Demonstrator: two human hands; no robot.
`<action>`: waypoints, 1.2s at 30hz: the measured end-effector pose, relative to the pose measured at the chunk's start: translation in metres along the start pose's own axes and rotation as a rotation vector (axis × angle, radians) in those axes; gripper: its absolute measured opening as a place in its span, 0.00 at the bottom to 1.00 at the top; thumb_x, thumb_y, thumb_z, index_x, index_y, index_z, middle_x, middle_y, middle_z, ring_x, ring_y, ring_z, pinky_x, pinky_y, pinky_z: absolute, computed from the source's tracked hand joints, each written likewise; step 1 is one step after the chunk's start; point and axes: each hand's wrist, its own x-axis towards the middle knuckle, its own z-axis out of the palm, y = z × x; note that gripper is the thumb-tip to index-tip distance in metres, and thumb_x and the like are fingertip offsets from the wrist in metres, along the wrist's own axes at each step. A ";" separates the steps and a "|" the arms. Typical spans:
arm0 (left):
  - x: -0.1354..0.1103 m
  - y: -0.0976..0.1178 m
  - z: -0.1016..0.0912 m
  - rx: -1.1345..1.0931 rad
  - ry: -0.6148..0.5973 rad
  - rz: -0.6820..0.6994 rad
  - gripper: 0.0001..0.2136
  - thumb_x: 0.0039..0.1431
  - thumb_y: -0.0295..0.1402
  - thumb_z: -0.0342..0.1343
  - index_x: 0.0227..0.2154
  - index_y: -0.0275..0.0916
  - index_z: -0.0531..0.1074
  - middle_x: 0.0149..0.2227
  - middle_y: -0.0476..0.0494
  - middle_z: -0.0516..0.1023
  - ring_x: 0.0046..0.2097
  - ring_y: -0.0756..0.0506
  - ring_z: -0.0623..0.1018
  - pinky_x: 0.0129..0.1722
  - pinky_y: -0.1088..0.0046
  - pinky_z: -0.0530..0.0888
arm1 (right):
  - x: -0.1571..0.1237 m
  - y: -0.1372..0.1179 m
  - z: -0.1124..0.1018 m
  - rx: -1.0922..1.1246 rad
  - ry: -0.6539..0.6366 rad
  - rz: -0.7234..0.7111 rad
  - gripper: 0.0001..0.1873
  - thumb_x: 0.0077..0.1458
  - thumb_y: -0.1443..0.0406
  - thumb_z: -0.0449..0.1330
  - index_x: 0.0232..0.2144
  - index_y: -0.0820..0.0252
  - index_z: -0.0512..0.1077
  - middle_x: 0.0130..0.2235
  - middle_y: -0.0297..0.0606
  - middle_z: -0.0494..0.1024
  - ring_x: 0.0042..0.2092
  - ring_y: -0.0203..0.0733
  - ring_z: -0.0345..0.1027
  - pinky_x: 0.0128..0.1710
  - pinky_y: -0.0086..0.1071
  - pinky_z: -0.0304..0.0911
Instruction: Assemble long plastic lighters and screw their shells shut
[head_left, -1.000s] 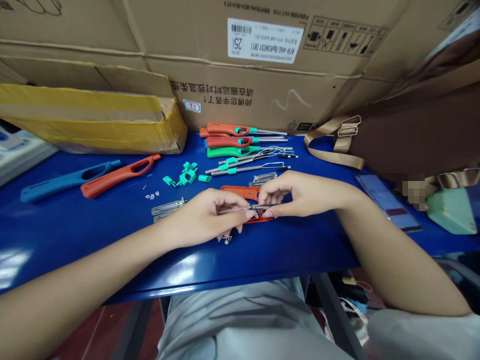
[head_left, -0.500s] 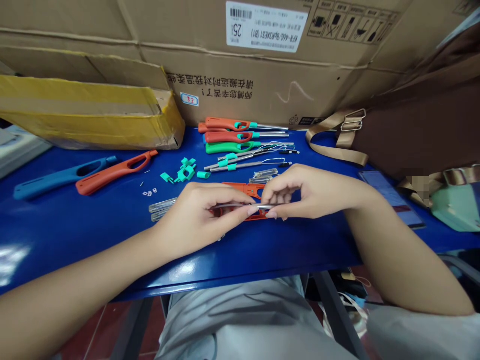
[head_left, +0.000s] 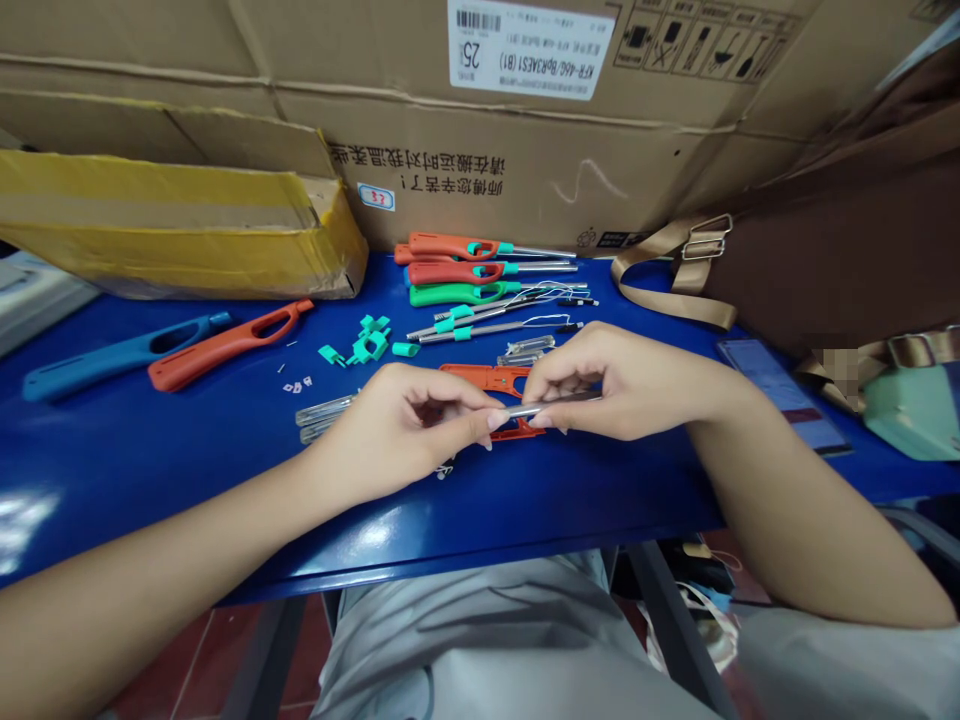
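Observation:
Between my two hands is a thin metal lighter tube (head_left: 525, 409), lying roughly level above the table. My left hand (head_left: 420, 415) pinches its left end between thumb and fingers. Further right along the tube, my right hand (head_left: 592, 385) is closed on it with thumb and fingertips. Below and behind the fingers lie orange lighter casing halves (head_left: 480, 377), partly hidden by my hands. Clear plastic tubes (head_left: 324, 415) stick out to the left of my left hand, and small clear parts (head_left: 527, 350) lie behind my right hand.
Assembled lighters (head_left: 457, 272) and metal tubes with white wires (head_left: 487, 322) lie at the back. Green plastic pieces (head_left: 370, 343) and blue and orange handles (head_left: 232, 345) are at left. A yellow-taped carton (head_left: 187, 240), a strap (head_left: 667, 290) and a phone-like slab (head_left: 780, 395) border the blue table (head_left: 600, 500).
The metal tube shows more between my hands and past my right thumb. A thin dark strand seen in my left hand before no longer shows. Both hands stay nearly in place.

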 end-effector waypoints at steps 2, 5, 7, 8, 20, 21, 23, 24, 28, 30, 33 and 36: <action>0.001 -0.001 0.000 -0.009 -0.010 -0.014 0.12 0.59 0.40 0.64 0.30 0.35 0.82 0.25 0.45 0.82 0.23 0.51 0.74 0.22 0.79 0.71 | 0.001 0.001 0.001 0.004 -0.007 0.006 0.10 0.61 0.61 0.62 0.35 0.63 0.79 0.29 0.34 0.77 0.28 0.32 0.65 0.29 0.27 0.59; 0.002 -0.001 0.000 0.007 0.011 0.011 0.11 0.59 0.39 0.64 0.30 0.36 0.83 0.25 0.45 0.82 0.24 0.51 0.75 0.23 0.79 0.72 | 0.002 0.001 0.002 0.037 -0.015 0.027 0.10 0.61 0.61 0.62 0.35 0.63 0.79 0.28 0.32 0.76 0.27 0.31 0.64 0.28 0.27 0.60; 0.001 0.000 0.001 0.023 0.034 0.043 0.09 0.58 0.38 0.65 0.32 0.37 0.84 0.25 0.46 0.82 0.24 0.51 0.75 0.23 0.79 0.72 | 0.002 0.001 0.001 0.060 -0.021 0.033 0.10 0.61 0.60 0.62 0.35 0.62 0.78 0.28 0.32 0.76 0.27 0.32 0.64 0.28 0.27 0.60; 0.001 0.001 0.001 0.031 0.043 0.056 0.08 0.57 0.37 0.65 0.33 0.37 0.84 0.25 0.46 0.82 0.25 0.51 0.76 0.23 0.79 0.72 | 0.002 0.001 0.001 0.063 -0.022 0.031 0.10 0.61 0.60 0.63 0.35 0.62 0.78 0.28 0.32 0.76 0.27 0.32 0.65 0.28 0.27 0.60; 0.001 0.001 0.002 0.040 0.062 0.106 0.08 0.58 0.35 0.65 0.34 0.36 0.84 0.29 0.47 0.84 0.26 0.51 0.78 0.27 0.79 0.76 | -0.002 -0.001 -0.005 0.043 -0.009 0.035 0.12 0.61 0.59 0.62 0.36 0.63 0.78 0.29 0.34 0.78 0.28 0.32 0.68 0.29 0.27 0.64; 0.001 0.000 0.002 0.050 0.054 0.112 0.08 0.59 0.35 0.65 0.34 0.36 0.84 0.29 0.47 0.84 0.27 0.51 0.78 0.27 0.79 0.75 | -0.002 -0.001 -0.005 0.039 -0.012 0.031 0.11 0.61 0.59 0.62 0.36 0.63 0.78 0.29 0.33 0.78 0.28 0.32 0.67 0.29 0.26 0.63; 0.001 -0.001 0.001 0.081 0.045 0.127 0.08 0.61 0.36 0.64 0.32 0.37 0.83 0.29 0.46 0.85 0.28 0.50 0.79 0.27 0.79 0.75 | -0.002 -0.001 -0.004 0.028 -0.016 0.023 0.11 0.61 0.60 0.62 0.36 0.63 0.78 0.29 0.33 0.77 0.28 0.32 0.66 0.29 0.26 0.62; 0.001 -0.001 0.001 0.097 0.044 0.134 0.08 0.61 0.36 0.63 0.32 0.37 0.83 0.29 0.46 0.85 0.29 0.49 0.79 0.27 0.79 0.75 | -0.002 -0.001 -0.004 0.021 -0.018 0.021 0.11 0.61 0.60 0.62 0.36 0.63 0.78 0.29 0.33 0.77 0.28 0.32 0.66 0.28 0.26 0.62; 0.001 -0.002 0.002 0.135 0.060 0.159 0.07 0.61 0.35 0.63 0.33 0.37 0.83 0.30 0.46 0.85 0.30 0.49 0.80 0.27 0.79 0.75 | -0.003 -0.001 -0.004 0.002 -0.022 0.019 0.10 0.62 0.61 0.61 0.36 0.64 0.78 0.29 0.33 0.77 0.28 0.31 0.65 0.28 0.27 0.60; 0.000 -0.001 0.002 0.138 0.076 0.187 0.06 0.60 0.34 0.64 0.34 0.37 0.84 0.30 0.47 0.85 0.29 0.50 0.80 0.28 0.80 0.76 | -0.003 -0.002 -0.004 0.000 -0.016 0.022 0.10 0.61 0.61 0.62 0.36 0.63 0.78 0.30 0.33 0.77 0.28 0.32 0.65 0.29 0.27 0.61; -0.001 0.000 0.001 0.157 0.101 0.250 0.05 0.59 0.32 0.66 0.36 0.37 0.84 0.32 0.48 0.86 0.30 0.52 0.81 0.31 0.82 0.76 | -0.003 -0.002 -0.004 0.000 -0.017 0.019 0.11 0.62 0.60 0.62 0.37 0.63 0.77 0.30 0.33 0.77 0.29 0.32 0.66 0.30 0.27 0.61; -0.001 -0.001 0.000 0.186 0.100 0.283 0.06 0.59 0.31 0.66 0.38 0.37 0.84 0.34 0.48 0.86 0.33 0.52 0.82 0.33 0.83 0.76 | -0.004 -0.002 -0.006 -0.027 -0.045 -0.011 0.13 0.64 0.58 0.60 0.38 0.63 0.78 0.32 0.34 0.78 0.31 0.33 0.67 0.32 0.27 0.62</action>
